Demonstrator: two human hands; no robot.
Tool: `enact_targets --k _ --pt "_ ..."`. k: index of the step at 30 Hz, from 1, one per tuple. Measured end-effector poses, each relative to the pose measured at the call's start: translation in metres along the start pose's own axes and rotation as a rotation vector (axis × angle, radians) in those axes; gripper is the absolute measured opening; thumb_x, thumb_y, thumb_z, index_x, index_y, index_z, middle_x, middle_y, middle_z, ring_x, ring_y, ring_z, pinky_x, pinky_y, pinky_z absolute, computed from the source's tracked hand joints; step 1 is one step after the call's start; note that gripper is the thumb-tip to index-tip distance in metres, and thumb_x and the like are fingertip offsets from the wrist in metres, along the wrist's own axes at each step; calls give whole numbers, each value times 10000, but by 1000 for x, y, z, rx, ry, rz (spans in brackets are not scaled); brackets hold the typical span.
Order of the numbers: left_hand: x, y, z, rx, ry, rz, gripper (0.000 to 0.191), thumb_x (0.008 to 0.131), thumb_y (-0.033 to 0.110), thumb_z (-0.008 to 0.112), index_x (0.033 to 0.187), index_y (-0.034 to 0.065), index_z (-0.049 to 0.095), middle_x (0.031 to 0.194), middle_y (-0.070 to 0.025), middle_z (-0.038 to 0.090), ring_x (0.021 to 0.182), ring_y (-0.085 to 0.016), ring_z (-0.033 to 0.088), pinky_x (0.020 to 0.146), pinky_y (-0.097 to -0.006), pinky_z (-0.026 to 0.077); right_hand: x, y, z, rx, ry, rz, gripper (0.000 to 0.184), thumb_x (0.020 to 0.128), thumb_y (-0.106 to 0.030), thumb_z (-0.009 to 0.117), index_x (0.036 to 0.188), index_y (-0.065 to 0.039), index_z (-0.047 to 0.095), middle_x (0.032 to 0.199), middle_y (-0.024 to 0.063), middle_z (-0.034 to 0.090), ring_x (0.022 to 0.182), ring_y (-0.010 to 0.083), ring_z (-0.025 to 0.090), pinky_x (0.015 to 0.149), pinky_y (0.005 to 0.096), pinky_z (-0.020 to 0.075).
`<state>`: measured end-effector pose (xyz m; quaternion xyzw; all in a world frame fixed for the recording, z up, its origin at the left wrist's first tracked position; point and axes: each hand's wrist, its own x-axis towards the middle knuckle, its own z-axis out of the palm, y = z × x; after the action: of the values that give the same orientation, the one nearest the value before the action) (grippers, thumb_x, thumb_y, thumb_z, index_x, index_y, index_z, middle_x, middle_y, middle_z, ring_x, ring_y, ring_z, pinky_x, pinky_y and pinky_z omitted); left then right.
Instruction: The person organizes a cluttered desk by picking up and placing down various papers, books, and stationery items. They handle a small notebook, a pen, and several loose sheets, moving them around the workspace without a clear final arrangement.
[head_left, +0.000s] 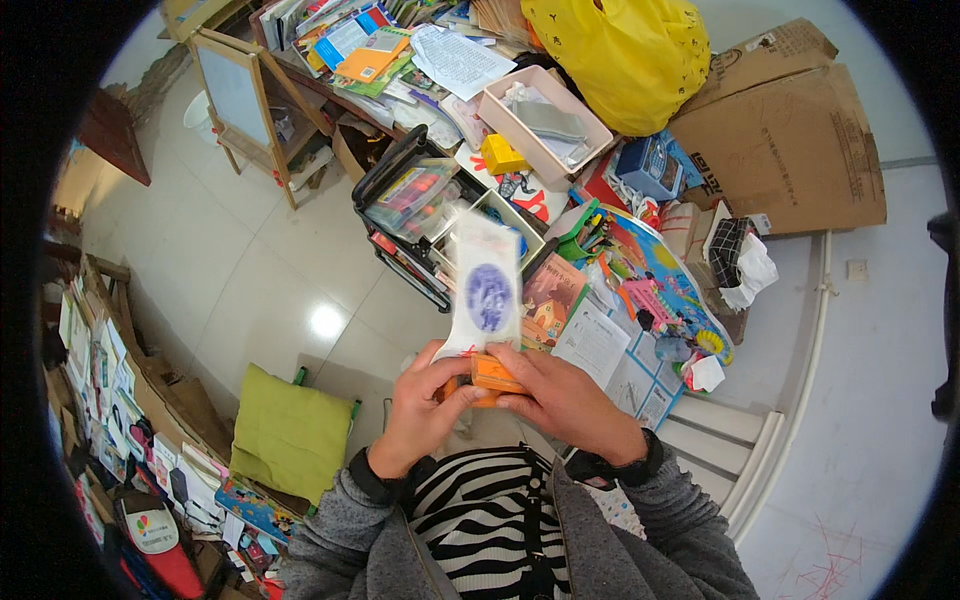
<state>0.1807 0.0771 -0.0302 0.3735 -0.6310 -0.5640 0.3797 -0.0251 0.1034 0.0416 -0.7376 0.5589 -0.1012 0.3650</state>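
In the head view, my left hand (424, 405) and my right hand (559, 397) meet in front of my striped top. Between them is a small orange plastic object (496, 375), gripped by the fingers and thumbs of both; its exact kind is unclear. A white strip (486, 285), paper or thin plastic, with a blurred blue-purple oval print, stands out beyond my fingers. Its near end is at my fingertips and bears small red marks. What lies under my fingers is hidden.
Beyond the strip stands a black-framed cart (390, 165) with plastic boxes. A pink bin (592, 127), books, papers and a yellow bag (622, 60) crowd the table. A green cushion (289, 435) lies at left, a whiteboard easel (240, 97) farther back, a white radiator (712, 442) at right.
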Motion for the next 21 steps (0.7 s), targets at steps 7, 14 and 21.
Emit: enact_targets --k 7,14,21 --pt "2 -21 5 -122 47 -161 270 797 -15 712 1063 -12 663 1044 -89 624 881 -163 613 745 -272 504 -1 46 17 405 -33 12 501 904 -226 654 1333 -42 473 1107 179 607 960 303 611 830 369 489" --pt "0 -38 -41 -291 448 -326 194 935 93 608 1092 -12 653 1083 -72 600 996 -178 611 861 -346 554 9 111 23 587 84 282 441 872 -190 696 1234 15 549 837 76 592 771 136 571 694 286 470" --pt "-29 -42 -71 -153 722 -317 234 979 171 564 1095 -15 647 1145 -80 540 1034 -203 598 838 -378 577 103 243 24 169 340 291 331 830 -158 707 1053 42 567 899 197 623 824 296 629 704 386 483"
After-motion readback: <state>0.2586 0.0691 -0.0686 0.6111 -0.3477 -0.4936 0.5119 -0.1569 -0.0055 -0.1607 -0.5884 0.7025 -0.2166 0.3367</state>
